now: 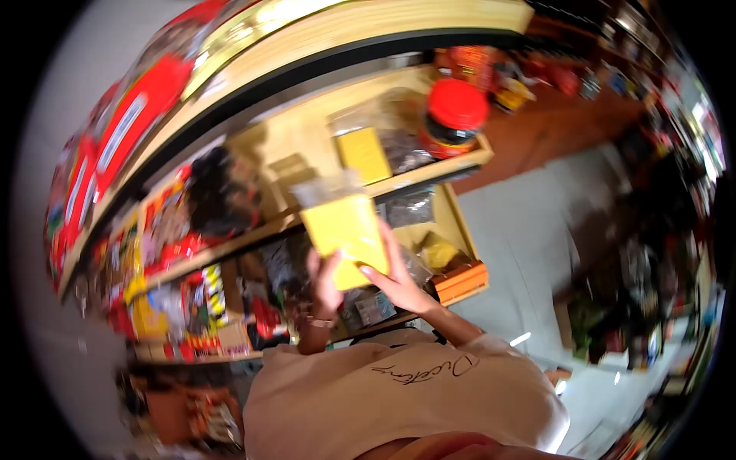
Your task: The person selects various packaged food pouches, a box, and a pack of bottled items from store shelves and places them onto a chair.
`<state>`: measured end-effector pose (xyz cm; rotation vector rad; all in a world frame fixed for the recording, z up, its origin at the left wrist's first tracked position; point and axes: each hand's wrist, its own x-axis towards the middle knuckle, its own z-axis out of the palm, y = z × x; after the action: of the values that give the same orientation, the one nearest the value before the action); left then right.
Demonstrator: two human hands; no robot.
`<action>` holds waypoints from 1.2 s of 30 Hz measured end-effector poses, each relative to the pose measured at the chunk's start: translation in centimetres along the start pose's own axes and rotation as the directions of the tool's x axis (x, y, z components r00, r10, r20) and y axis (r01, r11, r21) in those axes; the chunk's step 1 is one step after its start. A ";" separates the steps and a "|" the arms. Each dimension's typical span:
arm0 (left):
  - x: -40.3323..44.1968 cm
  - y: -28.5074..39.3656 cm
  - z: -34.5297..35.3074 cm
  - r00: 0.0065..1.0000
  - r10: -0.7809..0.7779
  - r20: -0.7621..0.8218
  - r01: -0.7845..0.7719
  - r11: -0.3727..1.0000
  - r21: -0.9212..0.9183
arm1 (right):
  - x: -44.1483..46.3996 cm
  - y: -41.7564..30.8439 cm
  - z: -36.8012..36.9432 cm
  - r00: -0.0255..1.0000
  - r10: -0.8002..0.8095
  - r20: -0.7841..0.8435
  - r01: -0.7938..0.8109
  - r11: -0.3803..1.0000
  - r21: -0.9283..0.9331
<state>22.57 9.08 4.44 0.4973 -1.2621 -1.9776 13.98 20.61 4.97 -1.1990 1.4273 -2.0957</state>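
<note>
- Nowhere any word legible with certainty
- Below the right hand (395, 280), on the pale shirt (360, 418): black cursive lettering (415, 376), upside down, too unclear to spell out
- Up and left of the left hand (326, 282), on a red packet (163, 80): white label (123, 134), blurred
- Above the right hand, on the red-lidded jar (458, 105): nothing readable

Wooden shelves, three levels. Top shelf (368, 23): red bags (142, 119) at left end. Middle shelf (295, 123): red-lidded jar (454, 115) upright at right end; yellow packet (363, 156) just left of it, dark-filled clear bag (410, 159) between the two; further left, black bundle (222, 192), blurred, then red packets (165, 230). Bottom shelf (458, 226): orange box (460, 282) at right corner, yellow bag (437, 251) beside it, bright mixed packets (153, 314) toward left.
</note>
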 end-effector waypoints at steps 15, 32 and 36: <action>-8.5 2.9 3.4 0.467 0.581 0.667 -0.772 0.635 -0.012 | -7.1 1.8 -0.6 0.630 -0.747 -0.212 0.724 0.664 -0.190; 0.2 2.5 5.1 0.882 0.297 0.366 -0.390 0.895 0.215 | 2.3 -1.2 -2.9 0.958 -0.283 0.043 0.279 0.888 -0.366; 7.6 3.6 7.0 0.933 0.149 0.327 -0.180 0.981 0.068 | 11.2 0.0 -3.5 0.982 -0.186 -0.041 0.175 0.967 -0.187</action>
<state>14.27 6.76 11.18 0.1082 -1.5522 -1.9117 4.69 15.22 9.55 -1.3960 1.6216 -2.1736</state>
